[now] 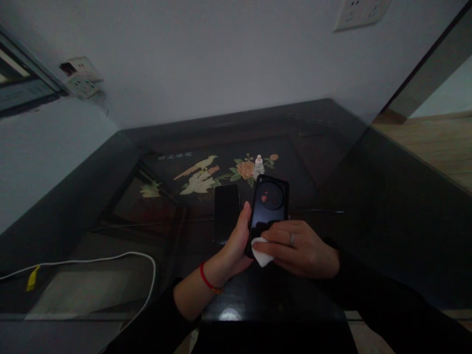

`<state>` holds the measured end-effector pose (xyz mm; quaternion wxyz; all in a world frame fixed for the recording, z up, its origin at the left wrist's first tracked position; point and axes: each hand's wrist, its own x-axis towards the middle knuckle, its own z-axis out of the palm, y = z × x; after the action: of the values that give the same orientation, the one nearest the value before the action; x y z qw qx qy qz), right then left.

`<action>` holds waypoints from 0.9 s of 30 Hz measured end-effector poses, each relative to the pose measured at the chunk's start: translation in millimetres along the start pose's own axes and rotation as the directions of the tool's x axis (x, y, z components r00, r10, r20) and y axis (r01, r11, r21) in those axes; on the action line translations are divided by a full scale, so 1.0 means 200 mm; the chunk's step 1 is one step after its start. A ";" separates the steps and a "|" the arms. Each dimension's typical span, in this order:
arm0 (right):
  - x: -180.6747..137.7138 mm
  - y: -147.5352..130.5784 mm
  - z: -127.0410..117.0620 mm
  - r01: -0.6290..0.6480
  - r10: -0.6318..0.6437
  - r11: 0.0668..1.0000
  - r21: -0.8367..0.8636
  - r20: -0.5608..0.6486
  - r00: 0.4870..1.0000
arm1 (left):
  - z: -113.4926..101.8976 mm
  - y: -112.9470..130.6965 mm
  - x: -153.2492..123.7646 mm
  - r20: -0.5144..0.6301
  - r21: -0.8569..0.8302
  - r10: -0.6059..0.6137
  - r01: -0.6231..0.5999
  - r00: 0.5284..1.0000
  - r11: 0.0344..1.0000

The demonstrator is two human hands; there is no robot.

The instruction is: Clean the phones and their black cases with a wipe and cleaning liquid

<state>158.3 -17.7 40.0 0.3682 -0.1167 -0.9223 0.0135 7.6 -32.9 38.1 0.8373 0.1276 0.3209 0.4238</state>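
Observation:
A dark smartphone (266, 212) with a large round camera ring on its back is tilted up above the table. My left hand (236, 246) grips it from the left side, thumb along the edge. My right hand (300, 248) pinches a white cotton pad (263, 251) and presses it to the lower part of the phone's back. Just left of the phone, a flat black rectangular object (226, 212), possibly another phone or a box, lies on the table. Behind the phone stands a small clear bottle (258, 166) with a white cap, its base partly hidden.
The dark glossy table (332, 162) has a bird-and-flower picture (201, 179) on its surface. A white cable (138, 253) with a yellow tag (33, 278) curves along the left. Wall sockets (83, 78) are at the upper left, and another socket plate (360, 12) is at upper right.

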 end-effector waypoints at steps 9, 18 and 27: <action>-0.03 0.06 0.00 -0.116 0.108 0.990 -0.076 -0.103 0.989 | -0.01 0.00 -0.01 0.011 -0.015 0.000 0.001 1.000 1.000; -0.04 0.10 -0.01 -0.293 0.284 0.956 -0.033 -0.163 0.945 | 0.00 0.01 -0.01 -0.006 0.007 -0.004 0.004 1.000 1.000; -0.04 0.10 -0.02 -0.236 0.227 0.970 -0.052 -0.145 0.963 | -0.04 0.00 0.00 0.055 0.032 -0.052 0.050 0.997 0.998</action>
<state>170.7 0.1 35.8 0.4227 -0.2369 -0.8746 0.0167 3.3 -33.3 32.5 0.8545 0.1441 0.3070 0.3935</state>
